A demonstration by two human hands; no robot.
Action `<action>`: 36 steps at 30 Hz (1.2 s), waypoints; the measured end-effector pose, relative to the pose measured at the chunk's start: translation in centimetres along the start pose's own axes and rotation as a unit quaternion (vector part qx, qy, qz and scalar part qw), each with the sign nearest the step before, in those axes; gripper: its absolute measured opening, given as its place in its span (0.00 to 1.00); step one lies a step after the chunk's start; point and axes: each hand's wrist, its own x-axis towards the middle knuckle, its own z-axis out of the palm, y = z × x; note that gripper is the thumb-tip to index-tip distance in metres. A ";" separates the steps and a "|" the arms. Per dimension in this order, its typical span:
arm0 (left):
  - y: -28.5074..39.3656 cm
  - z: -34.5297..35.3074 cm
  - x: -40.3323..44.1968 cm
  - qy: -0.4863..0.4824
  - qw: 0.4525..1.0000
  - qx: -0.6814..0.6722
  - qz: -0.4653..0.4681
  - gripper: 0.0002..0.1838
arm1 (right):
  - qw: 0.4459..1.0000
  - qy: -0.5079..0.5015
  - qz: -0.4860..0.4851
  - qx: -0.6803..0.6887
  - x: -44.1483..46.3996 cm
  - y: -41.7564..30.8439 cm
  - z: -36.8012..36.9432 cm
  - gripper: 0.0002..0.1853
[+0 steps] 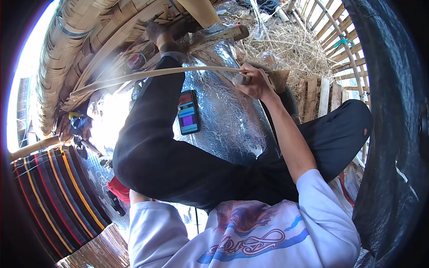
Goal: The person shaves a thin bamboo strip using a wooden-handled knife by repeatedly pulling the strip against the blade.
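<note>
My right hand is closed in a fist around a tool with a round wooden handle, its butt end facing me. What the tool is cannot be made out. A long, thin bamboo strip runs leftward from the fingers of this hand, crossing over my raised leg. Just right of the fist is a flat brownish piece. My left arm, in a white sleeve, goes down behind my bent knee, so the left hand is hidden.
A phone with a lit screen lies on a silvery sheet between my legs. Large woven bamboo work curves at upper left. Dry straw, wooden slats and a black sheet are rightward. A striped cloth lies lower left.
</note>
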 end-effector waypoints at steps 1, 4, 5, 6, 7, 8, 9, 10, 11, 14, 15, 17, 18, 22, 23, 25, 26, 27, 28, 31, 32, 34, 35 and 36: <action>0.2 -0.2 -0.1 0.016 1.000 -0.001 0.012 0.11 | 1.000 0.001 -0.005 -0.007 0.0 0.1 0.1 0.21; 0.5 -0.6 -0.6 0.060 0.997 -0.048 0.027 0.12 | 1.000 0.007 -0.025 -0.015 0.0 0.5 0.2 0.19; 0.5 -0.6 -0.5 0.049 0.997 -0.060 0.028 0.12 | 0.999 0.013 -0.041 -0.014 -0.1 0.5 0.2 0.17; 0.4 -0.6 -0.6 0.043 0.997 -0.065 0.028 0.12 | 0.999 0.013 -0.040 -0.014 -0.1 0.4 0.1 0.17; 0.3 -0.6 -0.6 0.037 0.996 -0.071 0.029 0.12 | 0.999 0.008 -0.031 -0.014 -0.1 0.2 0.0 0.17; 0.3 -0.5 -0.5 0.036 0.997 -0.062 0.031 0.12 | 1.000 0.003 -0.022 -0.014 -0.1 0.1 -0.1 0.17; 0.3 -0.4 -0.4 0.031 0.998 -0.050 0.031 0.12 | 1.000 0.003 -0.022 -0.014 -0.1 0.1 0.0 0.17; 0.3 -0.4 -0.4 0.025 0.999 -0.035 0.030 0.12 | 0.999 0.007 -0.031 -0.023 -0.1 0.2 0.1 0.17; 0.3 -0.3 -0.3 0.020 0.999 -0.022 0.030 0.12 | 0.999 0.010 -0.039 -0.033 -0.1 0.2 0.2 0.17; 0.4 0.0 -0.2 0.003 1.000 0.007 0.030 0.12 | 0.999 0.002 -0.032 -0.044 -0.2 0.0 0.1 0.17; 0.3 -0.1 -0.2 0.002 1.000 0.014 0.028 0.12 | 0.998 0.001 -0.032 -0.045 -0.2 0.0 0.1 0.17; 0.2 0.1 0.0 -0.002 0.999 0.027 0.026 0.12 | 1.000 -0.014 0.004 -0.020 -0.2 0.0 0.0 0.22; 0.2 0.1 0.0 -0.005 0.999 0.032 0.025 0.12 | 1.000 -0.014 0.004 -0.020 -0.2 0.0 0.0 0.22; 0.2 0.4 0.3 -0.019 0.998 0.056 0.023 0.12 | 1.000 -0.013 0.011 -0.014 -0.2 -0.2 -0.3 0.22; 0.0 0.4 0.3 -0.022 0.998 0.062 0.019 0.12 | 1.000 -0.014 0.013 -0.014 -0.2 -0.2 -0.3 0.22; -0.2 0.7 0.5 -0.027 0.997 0.074 0.014 0.11 | 1.000 -0.016 0.013 -0.016 -0.3 -0.2 -0.3 0.22; -0.3 0.8 0.6 -0.028 0.997 0.075 0.013 0.11 | 1.000 -0.017 0.012 -0.018 -0.3 -0.3 -0.2 0.22; -0.5 0.8 0.8 -0.031 0.996 0.081 0.009 0.11 | 1.000 -0.017 0.012 -0.018 -0.3 -0.3 -0.2 0.22; -0.4 0.7 0.7 -0.026 0.997 0.076 0.013 0.12 | 1.000 -0.016 0.011 -0.020 -0.3 -0.3 -0.2 0.22; -0.3 0.5 0.5 -0.018 0.997 0.069 0.021 0.12 | 1.000 -0.021 0.013 -0.019 -0.3 -0.3 -0.2 0.22; -0.4 0.4 0.4 -0.017 0.997 0.068 0.024 0.12 | 0.999 -0.024 0.016 -0.016 -0.3 -0.3 -0.1 0.22; -0.4 0.4 0.3 -0.015 0.997 0.063 0.030 0.12 | 0.999 -0.024 0.014 -0.023 -0.3 -0.3 0.0 0.22; -0.3 0.5 0.3 -0.016 0.997 0.063 0.031 0.12 | 0.999 -0.024 0.012 -0.031 -0.3 -0.2 0.0 0.22; -0.3 0.6 0.2 -0.014 0.997 0.061 0.032 0.12 | 0.999 -0.024 0.012 -0.032 -0.3 -0.1 0.0 0.22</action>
